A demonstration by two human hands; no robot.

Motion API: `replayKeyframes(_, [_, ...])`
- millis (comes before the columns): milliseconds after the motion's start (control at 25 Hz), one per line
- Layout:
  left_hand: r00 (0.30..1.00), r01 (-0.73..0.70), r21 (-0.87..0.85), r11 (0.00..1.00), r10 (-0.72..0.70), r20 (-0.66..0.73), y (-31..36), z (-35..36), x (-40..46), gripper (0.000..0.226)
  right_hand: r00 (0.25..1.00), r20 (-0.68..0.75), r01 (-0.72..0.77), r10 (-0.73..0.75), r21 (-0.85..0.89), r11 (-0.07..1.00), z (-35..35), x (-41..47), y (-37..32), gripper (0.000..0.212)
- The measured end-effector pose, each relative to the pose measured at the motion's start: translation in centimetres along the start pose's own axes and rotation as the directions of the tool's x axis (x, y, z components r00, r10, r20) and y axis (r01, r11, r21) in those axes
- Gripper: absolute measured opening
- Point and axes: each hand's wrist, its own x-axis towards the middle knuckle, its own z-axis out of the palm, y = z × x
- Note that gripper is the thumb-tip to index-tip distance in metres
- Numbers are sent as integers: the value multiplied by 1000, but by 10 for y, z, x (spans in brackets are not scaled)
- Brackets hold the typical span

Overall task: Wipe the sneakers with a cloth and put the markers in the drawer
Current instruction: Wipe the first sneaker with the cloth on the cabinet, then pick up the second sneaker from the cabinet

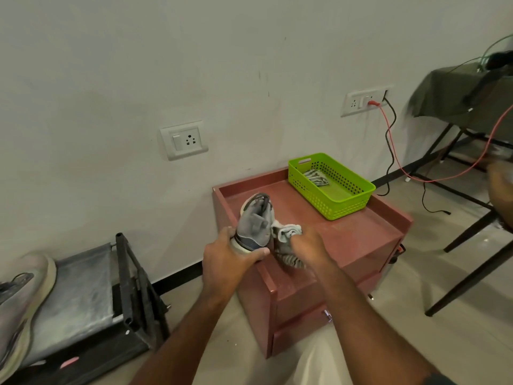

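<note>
My left hand grips a grey sneaker by its heel, holding it upright over the front left corner of the red-brown drawer cabinet. My right hand is closed on a grey striped cloth that presses against the sneaker's side. A second grey sneaker rests on the low black rack at the far left. No markers can be made out; the cabinet's drawers are closed.
A lime green perforated basket with folded cloth inside sits at the back of the cabinet top. The black rack stands left of the cabinet. A dark chair, a covered table and trailing red and black cables are at right.
</note>
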Motion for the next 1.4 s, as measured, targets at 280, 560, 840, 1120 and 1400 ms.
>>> replayKeyframes(280, [968, -168, 382, 909, 79, 238, 11, 44, 15, 69, 984, -155, -59, 93, 212, 976, -34, 10, 12, 31])
replayKeyframes(560, [936, -304, 550, 778, 136, 325, 37, 93, 49, 38, 975, -217, 61, -39, 96, 994, -40, 25, 20, 28])
replayKeyframes(840, [907, -282, 354, 892, 127, 401, 35, 131, 70, 30, 817, -557, -148, -152, -457, 877, -65, 40, 42, 47])
replayKeyframes(1120, [888, -324, 279, 904, 189, 420, 35, 113, 67, 31, 948, -311, -176, -68, -691, 702, -54, 32, 49, 41])
replayKeyframes(1400, [961, -247, 173, 954, 218, 170, 36, -5, 50, 16, 764, -215, 273, -609, -746, 607, -17, -16, -14, 25])
